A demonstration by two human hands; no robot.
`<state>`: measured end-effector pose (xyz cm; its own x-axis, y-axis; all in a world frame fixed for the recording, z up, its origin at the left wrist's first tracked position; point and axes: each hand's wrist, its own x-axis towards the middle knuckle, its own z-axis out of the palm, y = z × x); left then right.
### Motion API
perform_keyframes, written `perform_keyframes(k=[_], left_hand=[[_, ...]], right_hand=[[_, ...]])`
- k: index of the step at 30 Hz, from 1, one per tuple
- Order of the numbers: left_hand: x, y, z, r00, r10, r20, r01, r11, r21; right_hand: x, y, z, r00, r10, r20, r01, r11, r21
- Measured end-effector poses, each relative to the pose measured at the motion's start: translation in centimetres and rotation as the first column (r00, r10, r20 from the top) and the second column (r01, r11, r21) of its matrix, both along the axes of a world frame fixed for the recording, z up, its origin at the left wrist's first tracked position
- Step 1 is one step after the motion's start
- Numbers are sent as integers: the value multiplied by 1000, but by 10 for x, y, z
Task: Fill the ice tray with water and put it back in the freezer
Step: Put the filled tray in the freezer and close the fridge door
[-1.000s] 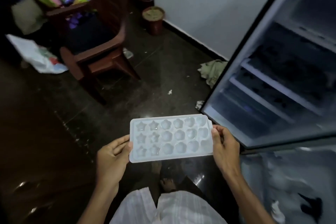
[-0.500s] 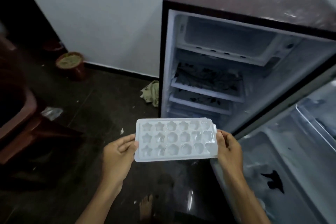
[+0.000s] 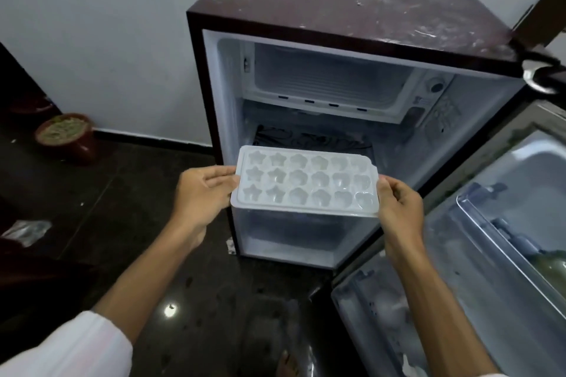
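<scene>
Hands hold a white ice tray (image 3: 306,185) level before the open fridge (image 3: 346,12): left hand (image 3: 203,193) grips its left end, right hand (image 3: 399,205) its right, below the freezer box (image 3: 330,82).

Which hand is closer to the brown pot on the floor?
Left. The left hand grips the ice tray end toward the pot; the right hand grips the opposite end, farther away.

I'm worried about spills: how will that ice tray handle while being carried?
The ice tray looks like thin translucent plastic, so probably light and bendy; the left hand and right hand hold opposite ends. Its shallow open cells glisten, so any water would likely slosh out if it tilts.
</scene>
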<state>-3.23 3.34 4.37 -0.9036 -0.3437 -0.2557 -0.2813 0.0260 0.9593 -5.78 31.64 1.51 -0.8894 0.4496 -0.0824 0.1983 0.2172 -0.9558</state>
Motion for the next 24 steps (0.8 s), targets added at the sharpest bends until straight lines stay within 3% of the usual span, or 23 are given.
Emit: perform_keyframes(k=[11,24], left_hand=[[-111,9,17,999,-1,-52,-6,991,-133],[-211,25,22,997,-34,-72,16,973,-229]], right_hand=[[-98,11,28,999,7,-51,-10,999,-53],[-192,24,28,996,-42,-82,45,998,37]])
